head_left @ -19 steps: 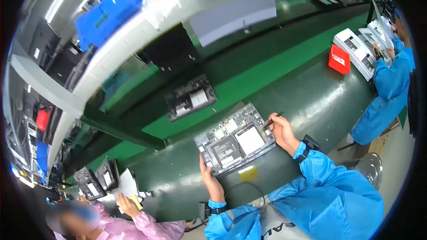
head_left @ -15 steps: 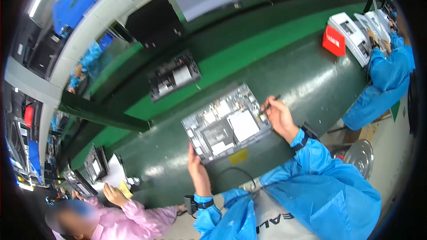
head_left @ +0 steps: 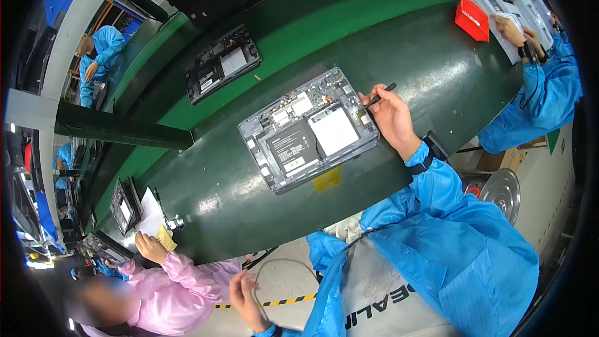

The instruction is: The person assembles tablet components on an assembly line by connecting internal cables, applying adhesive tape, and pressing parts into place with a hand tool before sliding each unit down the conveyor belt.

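An opened laptop base, its inner boards and black battery exposed, lies tilted on the green bench in front of me. My right hand is at its right edge, fingers closed around a slim black pen-like tool. The tool's lower end points down at the base's right side; whether it touches is hard to tell. Off the bench's near edge, my left hand hangs low with its fingers apart and nothing in it.
A second opened laptop base lies farther back on the left. A yellow label is on the bench by the near edge of my laptop base. At far right, a red box stands beside a blue-sleeved person. A pink-sleeved person works at left.
My left hand has let go of the laptop base's near left corner and dropped below the bench edge. The right hand stays at the right edge with the black tool. The view has shifted.
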`<act>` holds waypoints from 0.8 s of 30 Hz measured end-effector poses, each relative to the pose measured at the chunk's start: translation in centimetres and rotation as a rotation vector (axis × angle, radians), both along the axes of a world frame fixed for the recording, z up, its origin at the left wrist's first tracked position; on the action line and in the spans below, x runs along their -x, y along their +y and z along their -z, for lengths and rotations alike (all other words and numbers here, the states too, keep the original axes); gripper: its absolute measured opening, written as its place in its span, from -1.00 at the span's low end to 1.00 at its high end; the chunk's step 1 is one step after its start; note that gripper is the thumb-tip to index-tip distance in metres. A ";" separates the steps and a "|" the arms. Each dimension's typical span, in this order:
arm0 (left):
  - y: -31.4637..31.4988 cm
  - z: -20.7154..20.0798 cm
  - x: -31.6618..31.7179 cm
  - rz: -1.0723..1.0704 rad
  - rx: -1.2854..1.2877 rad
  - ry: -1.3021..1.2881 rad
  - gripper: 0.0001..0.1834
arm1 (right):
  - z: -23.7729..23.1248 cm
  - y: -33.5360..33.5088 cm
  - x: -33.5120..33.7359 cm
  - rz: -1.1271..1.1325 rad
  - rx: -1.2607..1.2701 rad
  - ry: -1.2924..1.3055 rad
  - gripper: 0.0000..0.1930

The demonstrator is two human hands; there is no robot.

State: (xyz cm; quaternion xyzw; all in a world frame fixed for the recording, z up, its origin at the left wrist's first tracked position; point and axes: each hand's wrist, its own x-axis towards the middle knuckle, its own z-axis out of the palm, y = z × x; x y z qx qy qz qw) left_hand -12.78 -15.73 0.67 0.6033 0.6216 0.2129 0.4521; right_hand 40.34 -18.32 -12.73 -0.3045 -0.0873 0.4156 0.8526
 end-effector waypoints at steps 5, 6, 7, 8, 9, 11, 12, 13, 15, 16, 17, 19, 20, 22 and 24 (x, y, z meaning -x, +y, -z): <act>5.5 6.2 -16.2 -0.005 -0.295 -0.479 -0.65 | -1.1 1.5 -1.0 -0.018 -0.073 -0.105 -0.91; 7.2 7.1 -19.5 -0.121 -0.325 -0.535 -0.60 | -0.9 1.9 -1.0 -0.046 -0.107 -0.150 -0.91; 9.4 7.9 -21.8 -0.100 -0.300 -0.611 -0.54 | -0.9 2.4 -1.0 -0.044 -0.101 -0.182 -0.91; 11.2 8.9 -23.0 -0.079 -0.277 -0.683 -0.47 | -1.3 3.0 -0.6 -0.044 -0.097 -0.211 -0.91; 12.5 10.3 -23.2 -0.038 -0.206 -0.737 -0.41 | -1.7 3.3 0.3 -0.033 -0.002 -0.125 -0.91; 13.6 11.1 -24.5 0.078 -0.095 -0.693 -0.27 | -1.8 3.6 0.7 -0.019 0.084 -0.225 -0.90; 13.3 11.3 -24.6 0.101 -0.091 -0.699 -0.27 | -1.4 3.4 0.8 -0.020 0.117 -0.248 -0.89; 12.9 11.5 -24.2 0.144 -0.095 -0.701 -0.25 | -1.8 3.3 1.2 0.003 0.115 -0.246 -0.89; 11.7 10.7 -23.2 0.173 -0.040 -0.757 -0.18 | -2.6 2.2 1.9 -0.065 0.160 -0.267 -0.89; 10.6 10.2 -23.0 0.172 -0.054 -0.740 -0.16 | -2.3 1.2 2.4 -0.079 0.163 -0.265 -0.89; 10.0 10.1 -22.7 0.133 -0.090 -0.696 -0.22 | -2.2 0.4 2.7 -0.111 0.159 -0.223 -0.89; 9.0 8.9 -22.9 0.096 -0.124 -0.644 -0.27 | -2.8 -0.3 2.1 -0.111 0.165 -0.220 -0.87; 8.3 7.6 -23.4 -0.007 -0.369 -0.483 -0.36 | -3.1 -0.4 1.4 -0.114 0.168 -0.232 -0.85; 6.8 6.2 -24.5 -0.117 -0.607 -0.314 -0.44 | -3.7 -0.3 -1.3 -0.117 0.193 -0.420 -0.82; 4.7 5.2 -25.7 0.316 -0.455 -0.298 -0.61 | -4.4 0.8 -3.8 -0.183 0.137 -0.560 -0.79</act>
